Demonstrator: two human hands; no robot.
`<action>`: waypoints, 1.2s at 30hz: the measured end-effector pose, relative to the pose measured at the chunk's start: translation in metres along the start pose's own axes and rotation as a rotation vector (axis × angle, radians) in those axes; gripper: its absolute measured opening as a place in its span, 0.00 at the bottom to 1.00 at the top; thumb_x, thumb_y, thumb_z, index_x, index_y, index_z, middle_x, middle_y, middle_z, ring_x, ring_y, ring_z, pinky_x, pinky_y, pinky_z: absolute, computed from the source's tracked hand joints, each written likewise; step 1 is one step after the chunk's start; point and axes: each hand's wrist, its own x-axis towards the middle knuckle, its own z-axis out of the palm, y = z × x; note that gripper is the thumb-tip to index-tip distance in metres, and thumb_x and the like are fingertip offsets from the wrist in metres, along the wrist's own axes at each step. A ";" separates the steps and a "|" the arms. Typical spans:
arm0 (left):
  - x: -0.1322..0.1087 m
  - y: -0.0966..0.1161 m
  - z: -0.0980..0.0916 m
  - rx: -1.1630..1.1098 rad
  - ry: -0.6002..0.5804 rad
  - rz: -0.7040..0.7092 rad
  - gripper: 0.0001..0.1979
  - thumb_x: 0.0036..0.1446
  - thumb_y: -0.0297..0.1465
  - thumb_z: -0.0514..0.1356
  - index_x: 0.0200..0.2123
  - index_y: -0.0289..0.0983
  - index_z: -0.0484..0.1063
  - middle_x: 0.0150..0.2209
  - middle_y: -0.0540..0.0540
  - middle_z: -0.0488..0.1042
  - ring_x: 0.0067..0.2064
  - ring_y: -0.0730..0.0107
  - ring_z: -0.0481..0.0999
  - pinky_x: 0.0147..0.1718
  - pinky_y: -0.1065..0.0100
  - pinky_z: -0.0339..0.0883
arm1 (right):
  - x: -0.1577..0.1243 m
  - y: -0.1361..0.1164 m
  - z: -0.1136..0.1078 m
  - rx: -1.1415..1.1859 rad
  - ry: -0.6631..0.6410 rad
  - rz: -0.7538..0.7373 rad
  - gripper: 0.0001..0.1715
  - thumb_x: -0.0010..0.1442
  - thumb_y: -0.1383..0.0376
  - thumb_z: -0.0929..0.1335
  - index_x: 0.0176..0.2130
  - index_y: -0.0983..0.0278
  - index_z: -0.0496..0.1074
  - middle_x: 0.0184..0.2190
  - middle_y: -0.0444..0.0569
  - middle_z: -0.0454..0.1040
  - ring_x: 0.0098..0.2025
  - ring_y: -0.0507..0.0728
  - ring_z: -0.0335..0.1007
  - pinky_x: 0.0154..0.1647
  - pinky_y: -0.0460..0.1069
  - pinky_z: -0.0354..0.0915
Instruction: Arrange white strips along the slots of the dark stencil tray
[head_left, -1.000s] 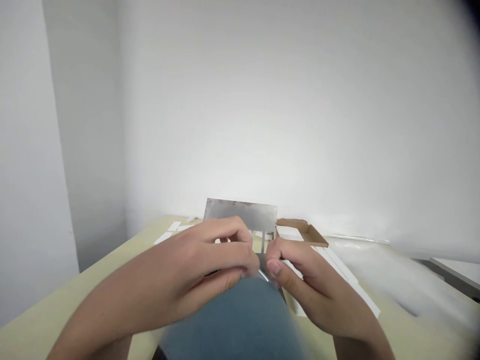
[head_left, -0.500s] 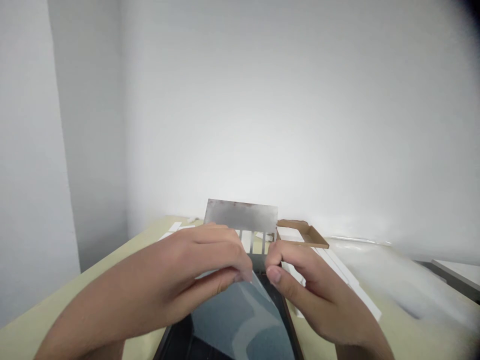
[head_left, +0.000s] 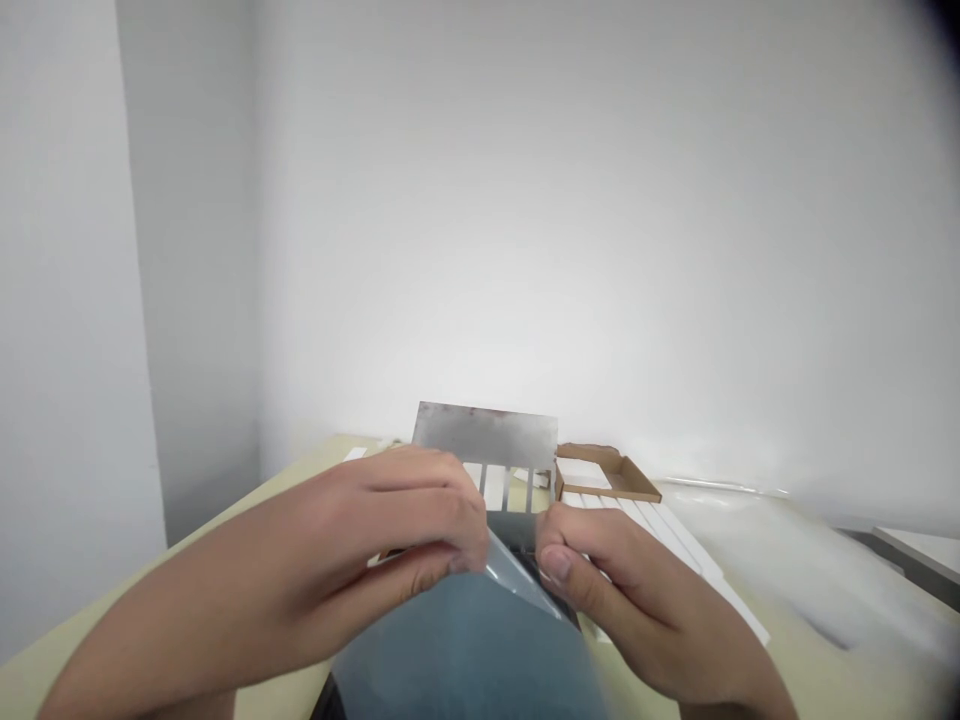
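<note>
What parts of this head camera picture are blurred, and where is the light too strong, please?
In the head view, glare washes out the middle of the wall; the whitish sheet at right looks smeared; the clear film shows a pale shine along its edge; the left hand and right hand look clearer; the top right corner turns dark.

The left hand (head_left: 360,530) is pinching a corner of a clear film sheet (head_left: 465,640), while the right hand (head_left: 622,600) is sitting just beside that sheet on the right. The sheet is lying over a framed panel (head_left: 521,530) between the hands. Beyond them, a slotted metal plate (head_left: 484,435) is standing on the table (head_left: 187,590), with a cardboard tray (head_left: 607,475) to its right. White strips (head_left: 660,530) are lying before the tray, right of the panel.
</note>
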 end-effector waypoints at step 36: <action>-0.015 -0.001 -0.009 -0.040 0.023 -0.029 0.11 0.73 0.25 0.55 0.47 0.46 0.75 0.45 0.47 0.78 0.44 0.66 0.79 0.43 0.69 0.74 | -0.006 -0.002 -0.002 -0.070 -0.076 -0.042 0.17 0.78 0.58 0.61 0.36 0.61 0.63 0.32 0.42 0.67 0.33 0.52 0.60 0.35 0.49 0.56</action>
